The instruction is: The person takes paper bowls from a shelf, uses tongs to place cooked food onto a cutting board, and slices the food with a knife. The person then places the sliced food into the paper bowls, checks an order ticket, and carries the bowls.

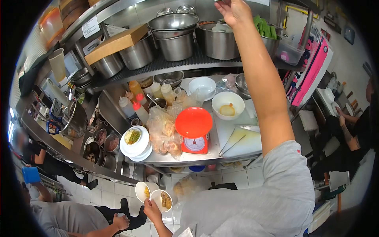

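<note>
My left hand [153,211] is low in the view, closed on the rims of two white paper bowls. One bowl [143,192] holds something yellow, the other [166,201] brownish food pieces. My right arm stretches up over the shelf. At the top edge, the fingers of my right hand [231,11] are bent together around a whitish edge, mostly out of view. Below, on the steel counter [205,157], are a red scale [194,125], clear bags of food [162,130] and stacked white plates [135,143] with food on top.
Steel pots [175,46] and a cardboard piece [116,43] are on the shelf. A white bowl [228,106] and tongs [233,145] are by a cutting board [239,138]. Sauce bottles [140,112] stand behind the bags. People are at lower left [71,215], far left and right [355,126].
</note>
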Motion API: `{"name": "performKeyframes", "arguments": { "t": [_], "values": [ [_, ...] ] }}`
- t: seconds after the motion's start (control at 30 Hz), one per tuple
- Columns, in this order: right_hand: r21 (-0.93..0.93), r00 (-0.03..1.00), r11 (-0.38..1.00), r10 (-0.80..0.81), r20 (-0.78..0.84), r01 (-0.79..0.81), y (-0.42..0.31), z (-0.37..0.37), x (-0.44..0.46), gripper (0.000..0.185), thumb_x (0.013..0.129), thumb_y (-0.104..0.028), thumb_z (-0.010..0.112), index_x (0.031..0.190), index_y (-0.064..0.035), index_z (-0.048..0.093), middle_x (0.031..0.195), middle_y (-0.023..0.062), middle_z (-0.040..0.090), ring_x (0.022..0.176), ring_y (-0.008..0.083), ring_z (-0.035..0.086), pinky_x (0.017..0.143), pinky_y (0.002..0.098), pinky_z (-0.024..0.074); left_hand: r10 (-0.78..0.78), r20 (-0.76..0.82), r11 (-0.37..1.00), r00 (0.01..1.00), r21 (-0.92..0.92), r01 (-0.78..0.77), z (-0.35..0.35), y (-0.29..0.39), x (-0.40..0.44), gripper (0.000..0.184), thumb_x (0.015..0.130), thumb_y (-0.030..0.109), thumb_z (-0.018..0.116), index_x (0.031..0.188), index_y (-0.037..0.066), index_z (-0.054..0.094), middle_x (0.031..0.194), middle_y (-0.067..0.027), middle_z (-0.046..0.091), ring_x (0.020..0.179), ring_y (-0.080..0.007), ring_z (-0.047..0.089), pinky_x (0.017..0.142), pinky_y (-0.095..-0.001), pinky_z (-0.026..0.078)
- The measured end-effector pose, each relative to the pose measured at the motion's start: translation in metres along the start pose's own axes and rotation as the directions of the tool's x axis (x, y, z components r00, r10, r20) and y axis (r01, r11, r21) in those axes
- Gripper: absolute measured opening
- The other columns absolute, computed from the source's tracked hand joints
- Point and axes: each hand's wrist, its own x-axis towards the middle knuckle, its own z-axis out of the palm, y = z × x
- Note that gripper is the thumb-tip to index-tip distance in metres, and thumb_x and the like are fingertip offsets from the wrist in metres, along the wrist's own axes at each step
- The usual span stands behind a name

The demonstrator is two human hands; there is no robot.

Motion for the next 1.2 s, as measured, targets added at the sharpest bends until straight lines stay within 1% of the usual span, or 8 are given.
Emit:
{"name": "performKeyframes", "arguments": {
  "t": [0.07, 0.5, 0.57, 0.9, 0.97, 1.07, 1.13, 1.2],
  "values": [
    [-0.066, 0.975, 0.973, -0.218, 0.045, 0.221, 0.006, 0.004, 0.001, 0.024, 0.086, -0.015, 0.068, 0.106, -0.0063, 0.058, 0.087, 0.0059, 0.060, 0.072, 0.0177, 0.060, 0.059, 0.0307, 0.0520, -0.022, 0.006, 0.999, 1.000, -0.050, 0.022, 0.003, 0.000, 0.000, 0.018, 0.086, 0.005, 0.058, 0.100, -0.006, 0.063, 0.076, -0.0189, 0.067, 0.065, -0.0274, 0.066, 0.063, -0.0373, 0.050],
    [-0.283, 0.954, 0.919, -0.297, -0.042, 0.274, 0.015, -0.018, -0.061, 0.027, 0.079, -0.018, 0.074, 0.101, -0.0060, 0.063, 0.087, 0.0011, 0.067, 0.069, 0.0090, 0.057, 0.052, 0.0249, 0.0409, 0.002, -0.036, 1.000, 0.999, -0.026, -0.003, 0.000, -0.023, -0.011, 0.018, 0.086, 0.005, 0.056, 0.097, -0.008, 0.062, 0.074, -0.0227, 0.065, 0.065, -0.0327, 0.065, 0.062, -0.0404, 0.049],
    [-0.250, 0.953, 0.927, -0.299, -0.047, 0.278, 0.004, -0.023, -0.064, 0.025, 0.081, -0.016, 0.073, 0.102, -0.0092, 0.063, 0.089, -0.0019, 0.066, 0.070, 0.0063, 0.057, 0.051, 0.0204, 0.0384, -0.001, 0.012, 1.000, 1.000, -0.005, 0.001, 0.004, -0.049, -0.006, 0.020, 0.088, 0.007, 0.054, 0.103, -0.005, 0.060, 0.073, -0.0163, 0.063, 0.066, -0.0241, 0.061, 0.063, -0.0380, 0.047],
    [-0.252, 0.886, 0.916, -0.377, -0.270, 0.313, -0.048, -0.043, -0.021, 0.018, 0.078, -0.013, 0.074, 0.089, -0.0060, 0.061, 0.077, 0.0026, 0.063, 0.059, 0.0117, 0.054, 0.044, 0.0252, 0.0389, -0.043, 0.060, 0.999, 0.997, 0.006, 0.043, -0.003, -0.012, -0.007, 0.022, 0.087, 0.006, 0.055, 0.105, -0.006, 0.060, 0.075, -0.0168, 0.064, 0.069, -0.0218, 0.063, 0.066, -0.0350, 0.049],
    [-0.283, 0.890, 0.923, -0.344, -0.298, 0.261, -0.060, -0.046, 0.013, 0.021, 0.077, -0.015, 0.077, 0.090, -0.0065, 0.062, 0.075, 0.0025, 0.061, 0.058, 0.0117, 0.054, 0.045, 0.0253, 0.0390, 0.027, -0.026, 0.995, 0.999, -0.095, -0.029, 0.004, -0.015, -0.010, 0.019, 0.086, 0.005, 0.057, 0.099, -0.007, 0.062, 0.074, -0.0227, 0.065, 0.066, -0.0345, 0.065, 0.062, -0.0413, 0.049],
    [-0.279, 0.892, 0.914, -0.369, -0.261, 0.296, -0.065, -0.046, 0.033, 0.026, 0.077, -0.017, 0.078, 0.092, -0.0034, 0.061, 0.076, 0.0050, 0.063, 0.060, 0.0151, 0.059, 0.045, 0.0263, 0.0410, -0.027, -0.001, 1.000, 1.000, -0.015, 0.027, -0.003, 0.003, -0.012, 0.019, 0.086, 0.006, 0.057, 0.101, -0.004, 0.063, 0.077, -0.0224, 0.066, 0.068, -0.0358, 0.066, 0.064, -0.0418, 0.050],
    [-0.245, 0.912, 0.944, -0.290, -0.291, 0.221, -0.057, -0.052, 0.031, 0.037, 0.080, -0.035, 0.077, 0.099, -0.0076, 0.061, 0.093, 0.0067, 0.064, 0.078, 0.0153, 0.061, 0.066, 0.0324, 0.0480, -0.049, -0.016, 0.998, 0.999, -0.041, 0.048, -0.003, -0.001, -0.014, 0.020, 0.086, 0.007, 0.058, 0.101, -0.003, 0.064, 0.079, -0.0223, 0.067, 0.072, -0.0368, 0.066, 0.066, -0.0425, 0.051],
    [-0.188, 0.977, 0.976, -0.145, -0.159, 0.114, -0.040, -0.064, 0.000, 0.054, 0.085, -0.054, 0.066, 0.112, -0.0087, 0.056, 0.104, 0.0072, 0.064, 0.083, 0.0137, 0.059, 0.068, 0.0289, 0.0459, -0.091, -0.047, 0.995, 0.995, -0.045, 0.089, -0.008, -0.003, -0.016, 0.020, 0.086, 0.008, 0.058, 0.101, -0.003, 0.064, 0.081, -0.0229, 0.067, 0.075, -0.0378, 0.067, 0.067, -0.0431, 0.051]
  ]
}}
